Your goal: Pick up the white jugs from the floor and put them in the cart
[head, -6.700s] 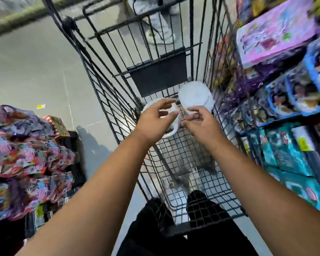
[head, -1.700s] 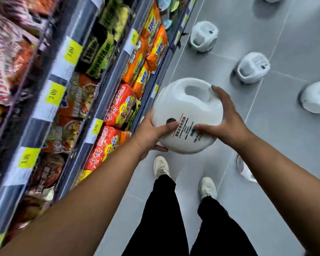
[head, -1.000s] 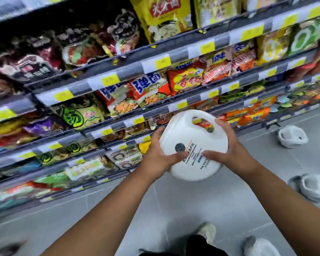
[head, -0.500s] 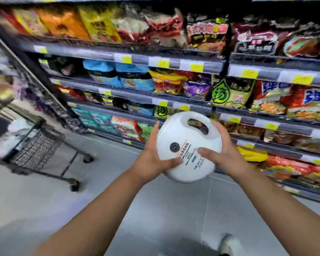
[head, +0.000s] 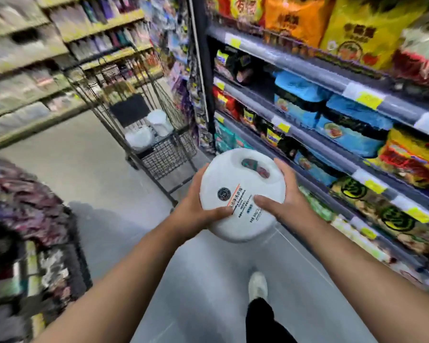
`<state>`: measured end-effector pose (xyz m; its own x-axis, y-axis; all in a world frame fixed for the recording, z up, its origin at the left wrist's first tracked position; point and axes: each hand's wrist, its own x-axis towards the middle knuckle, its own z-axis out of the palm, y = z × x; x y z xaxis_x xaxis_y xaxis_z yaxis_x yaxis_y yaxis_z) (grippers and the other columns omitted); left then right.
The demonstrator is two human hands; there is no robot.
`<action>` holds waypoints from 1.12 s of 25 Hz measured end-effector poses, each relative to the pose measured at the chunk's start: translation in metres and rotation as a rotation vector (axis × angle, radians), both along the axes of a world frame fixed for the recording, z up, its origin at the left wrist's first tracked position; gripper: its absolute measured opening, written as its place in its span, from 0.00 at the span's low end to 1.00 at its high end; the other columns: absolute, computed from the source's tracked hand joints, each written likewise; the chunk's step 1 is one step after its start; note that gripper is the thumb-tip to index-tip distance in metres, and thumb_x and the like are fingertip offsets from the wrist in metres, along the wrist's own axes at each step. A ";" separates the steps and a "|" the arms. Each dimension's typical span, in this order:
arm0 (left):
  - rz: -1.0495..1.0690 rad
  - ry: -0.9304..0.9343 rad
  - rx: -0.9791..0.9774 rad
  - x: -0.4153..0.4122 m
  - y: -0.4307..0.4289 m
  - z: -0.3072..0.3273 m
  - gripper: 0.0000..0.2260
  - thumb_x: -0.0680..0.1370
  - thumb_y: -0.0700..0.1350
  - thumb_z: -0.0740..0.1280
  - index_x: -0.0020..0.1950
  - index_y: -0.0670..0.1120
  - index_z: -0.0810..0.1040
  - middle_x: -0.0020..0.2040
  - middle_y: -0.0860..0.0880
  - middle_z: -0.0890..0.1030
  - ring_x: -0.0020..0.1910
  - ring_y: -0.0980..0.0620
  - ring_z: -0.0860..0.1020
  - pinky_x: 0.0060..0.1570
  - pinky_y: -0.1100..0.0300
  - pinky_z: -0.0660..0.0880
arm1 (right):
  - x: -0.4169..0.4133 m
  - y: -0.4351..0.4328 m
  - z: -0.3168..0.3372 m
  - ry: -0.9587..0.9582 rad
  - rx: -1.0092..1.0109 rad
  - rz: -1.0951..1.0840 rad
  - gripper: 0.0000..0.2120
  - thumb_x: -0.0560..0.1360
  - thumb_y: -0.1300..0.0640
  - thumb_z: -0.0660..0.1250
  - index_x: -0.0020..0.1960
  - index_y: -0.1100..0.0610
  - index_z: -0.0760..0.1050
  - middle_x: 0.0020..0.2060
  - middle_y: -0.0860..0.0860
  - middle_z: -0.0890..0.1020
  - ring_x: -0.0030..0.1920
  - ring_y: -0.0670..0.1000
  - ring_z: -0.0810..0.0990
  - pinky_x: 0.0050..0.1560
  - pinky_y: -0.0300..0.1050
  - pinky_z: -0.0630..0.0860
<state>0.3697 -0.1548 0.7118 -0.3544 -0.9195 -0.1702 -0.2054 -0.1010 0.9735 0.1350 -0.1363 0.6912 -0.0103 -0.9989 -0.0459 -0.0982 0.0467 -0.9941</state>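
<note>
The view is swinging round: the cart (head: 169,154), at the far left edge half a second ago, is now sitting ahead at eleven o'clock, while the white jug (head: 242,194) is still being carried at the centre, off the floor and well short of the basket

Risk is beginning at the hands: the jug is being held by its smooth round sides, not by the handle slot at its twelve o'clock, so it could be slipping out mid-stride. One shoe (head: 257,285) is stepping forward at six o'clock, and the snack shelving (head: 332,85) is running close along three o'clock, where a swinging elbow could be clipping a shelf edge. Further off, two jugs in the cart (head: 139,138) are already filling the near end, so a hasty drop could be landing on them and bouncing off the wire rim

The left hand (head: 201,209) is cupping the jug at eight o'clock, thumb lying across the labelled face. The right hand (head: 287,201) is curling over the two o'clock edge, thumb pressing on the label. Both forearms are reaching forward, converging on the jug
</note>
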 end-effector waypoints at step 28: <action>0.432 0.008 0.181 0.307 -0.452 -0.029 0.43 0.72 0.42 0.77 0.75 0.68 0.56 0.68 0.61 0.74 0.62 0.59 0.78 0.47 0.49 0.83 | 0.317 -0.551 -0.029 0.039 0.200 0.428 0.46 0.58 0.47 0.78 0.72 0.44 0.60 0.61 0.41 0.75 0.60 0.42 0.75 0.59 0.45 0.75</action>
